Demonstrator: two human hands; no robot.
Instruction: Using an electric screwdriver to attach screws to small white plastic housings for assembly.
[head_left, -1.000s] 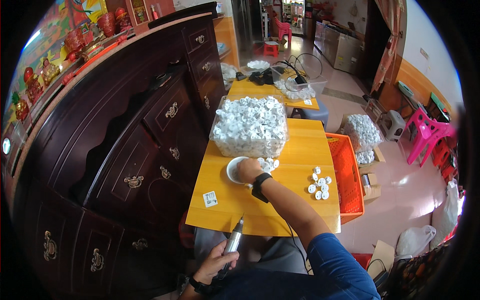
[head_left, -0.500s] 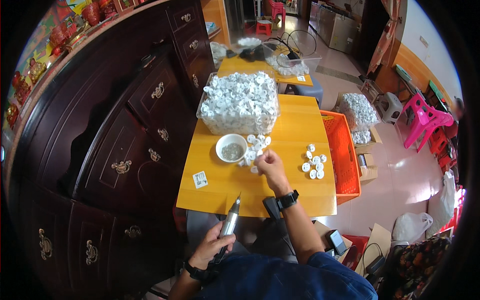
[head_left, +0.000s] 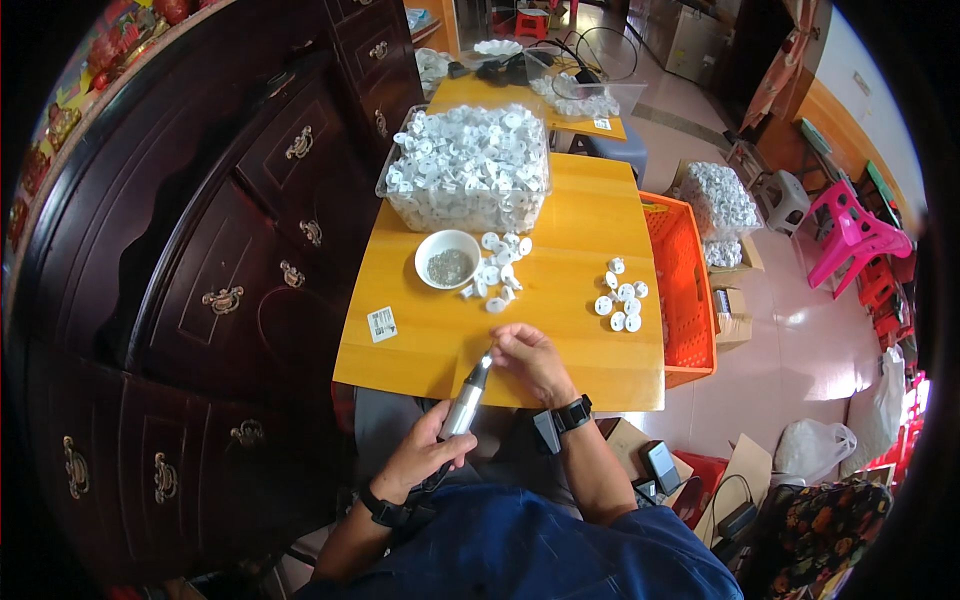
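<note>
The left hand (head_left: 425, 448) is closed around a silver, cylindrical, pen-shaped hand tool (head_left: 464, 410) with a dark tapered nose, fingers and thumb wrapped on its metal body. The tool is in front of the person at the near edge of a yellow wooden table (head_left: 570, 230), its nose end over the tabletop. Its long axis slants, running from the grip up and slightly rightward, so the nose points away from the person.

The right hand (head_left: 537, 365) is just beside that nose, thumb and forefinger drawn together at the tip; whether they pinch something small, I cannot tell. Each wrist wears a black band.

Beyond the hands, a round white bowl (head_left: 447, 241) contains small greyish pieces (head_left: 449, 266). Loose white, round-headed plastic parts (head_left: 490, 274) lie just right of it, and a second cluster of white parts (head_left: 626, 292) sits near the table's right edge. Behind the bowl stands a clear plastic bin (head_left: 440, 212) heaped with similar parts. A square white printed label (head_left: 381, 324) lies flat at the left, and an orange plastic crate (head_left: 685, 285) stands beside the table's right side.
</note>
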